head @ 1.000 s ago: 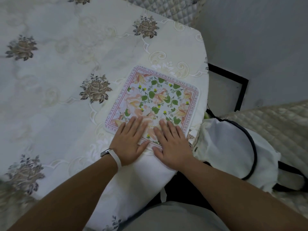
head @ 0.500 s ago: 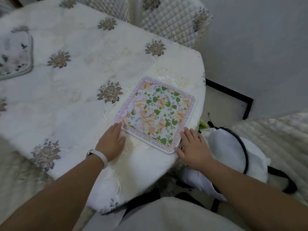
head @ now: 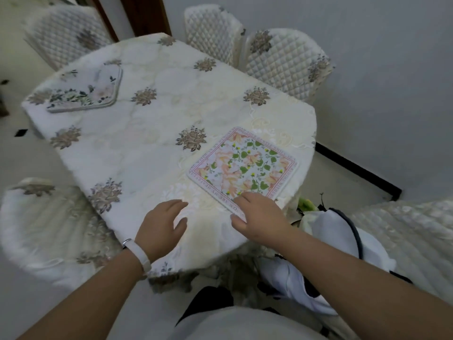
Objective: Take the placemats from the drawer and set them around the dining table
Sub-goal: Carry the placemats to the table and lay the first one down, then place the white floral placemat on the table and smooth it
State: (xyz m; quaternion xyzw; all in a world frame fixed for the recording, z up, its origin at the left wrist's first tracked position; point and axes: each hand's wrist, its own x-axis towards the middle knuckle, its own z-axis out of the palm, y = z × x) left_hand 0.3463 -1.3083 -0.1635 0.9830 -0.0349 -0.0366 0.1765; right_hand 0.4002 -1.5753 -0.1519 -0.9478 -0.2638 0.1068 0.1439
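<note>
A square placemat with pink flowers and green leaves (head: 247, 163) lies flat near the near right corner of the dining table (head: 152, 128), which wears a white cloth with brown rosettes. My right hand (head: 259, 217) hovers over the mat's near corner, fingers loosely apart, holding nothing. My left hand (head: 161, 227), with a white wristband, floats above the cloth left of the mat, fingers spread. At the table's far left corner sits another placemat with dark birds and leaves (head: 85, 92); it may be a stack.
Quilted white chairs stand around the table: two at the back (head: 284, 60), one at the far left (head: 63, 35), one at the near left (head: 41, 222), one at the right (head: 411, 231). A white bag with dark trim (head: 343, 244) rests by the right chair.
Both hands have lifted off the floral placemat and drawn back toward me. The view has pulled back, showing more of the table and the far placemat.
</note>
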